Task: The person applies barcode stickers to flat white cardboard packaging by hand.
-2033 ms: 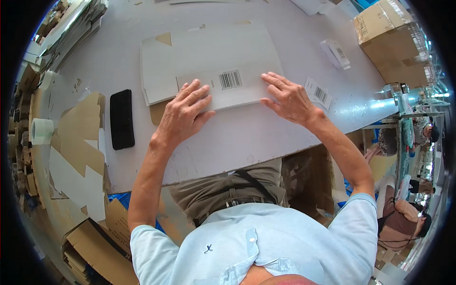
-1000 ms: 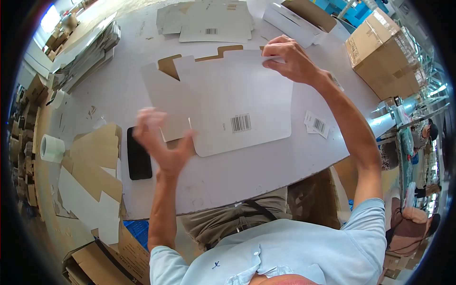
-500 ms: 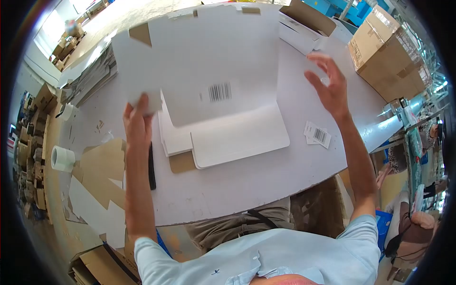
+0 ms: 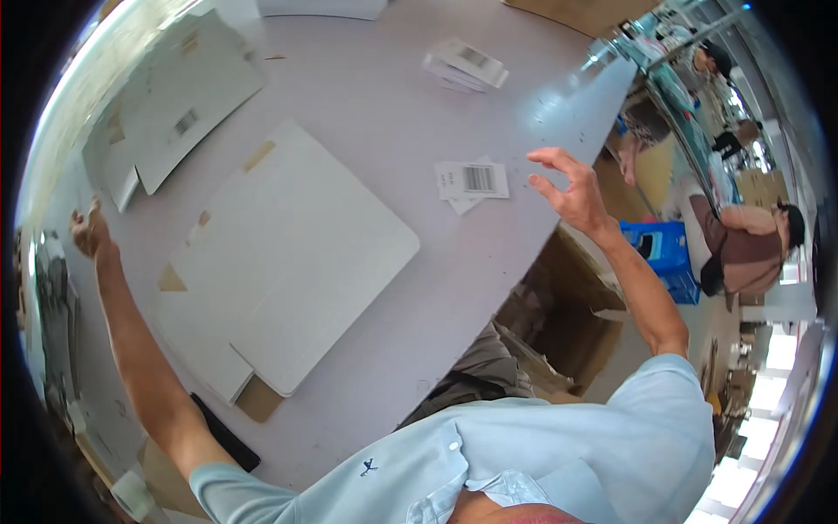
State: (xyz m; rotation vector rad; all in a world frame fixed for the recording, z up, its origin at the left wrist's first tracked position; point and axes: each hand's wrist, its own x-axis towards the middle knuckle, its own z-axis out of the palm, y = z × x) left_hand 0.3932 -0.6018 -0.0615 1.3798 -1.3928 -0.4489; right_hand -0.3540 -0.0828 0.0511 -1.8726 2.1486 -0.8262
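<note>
A flat white cardboard piece (image 4: 288,253) lies on the table, brown patches along its upper left edge and a brown flap at its bottom corner. Farther back, a second white cardboard piece with a barcode (image 4: 192,100) is partly lifted or folded. My left hand (image 4: 91,231) is just below that second piece at the far left, fingers loosely curled, nothing visible in them. On the right, my right hand (image 4: 572,192) hovers near the table edge, empty, fingers apart. Beside it lie small white barcode labels (image 4: 478,180).
Another stack of labels (image 4: 467,65) lies farther back on the table (image 4: 384,105). A black object (image 4: 225,432) is under my left forearm. An open cardboard box (image 4: 567,306) and a blue crate (image 4: 663,253) stand beyond the right edge. Other people sit at the right.
The view has turned to the right. The barcode cardboard is out of my left hand and now lies at the far left. My left hand has reached outward; my right hand still hovers.
</note>
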